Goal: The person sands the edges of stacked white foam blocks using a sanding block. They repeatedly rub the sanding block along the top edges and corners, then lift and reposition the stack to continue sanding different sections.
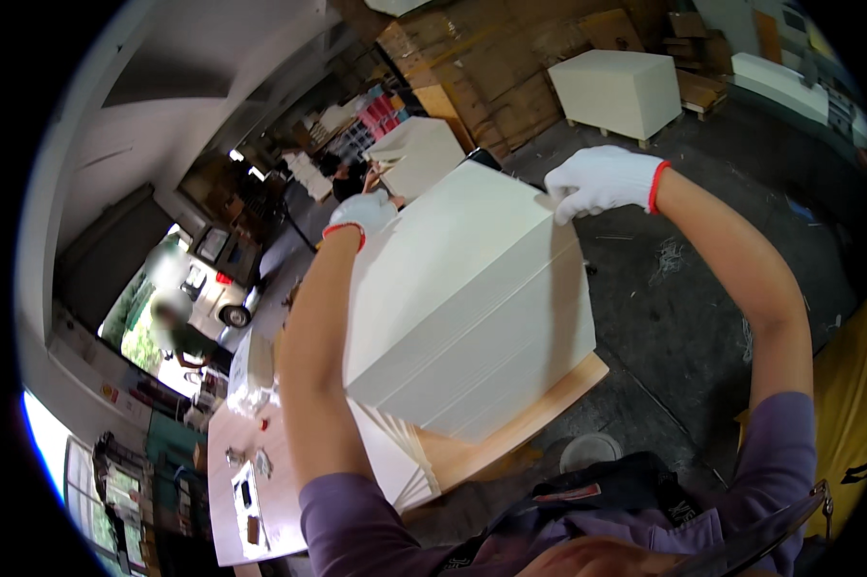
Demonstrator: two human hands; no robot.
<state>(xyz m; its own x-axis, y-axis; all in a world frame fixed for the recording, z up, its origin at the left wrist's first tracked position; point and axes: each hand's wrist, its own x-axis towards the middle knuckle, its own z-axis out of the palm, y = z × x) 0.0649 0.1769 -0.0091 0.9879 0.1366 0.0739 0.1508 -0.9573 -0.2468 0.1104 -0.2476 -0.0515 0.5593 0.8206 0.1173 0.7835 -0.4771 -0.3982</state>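
Note:
A tall stack of large white sheets (472,308) stands on a wooden board (539,409) in front of me. My left hand (364,213), in a white glove with a red cuff, rests on the far left corner of the stack's top. My right hand (602,181), gloved the same way, pinches the far right corner of the top sheets. A smaller fanned pile of white sheets (400,462) lies below the stack at its near left side.
Two more white stacks stand behind: one (419,154) just beyond mine, another (618,91) on a pallet at the back right. A person's head (342,178) shows behind my stack. A pale table (236,481) with small items is at left. Dark concrete floor (683,279) lies right.

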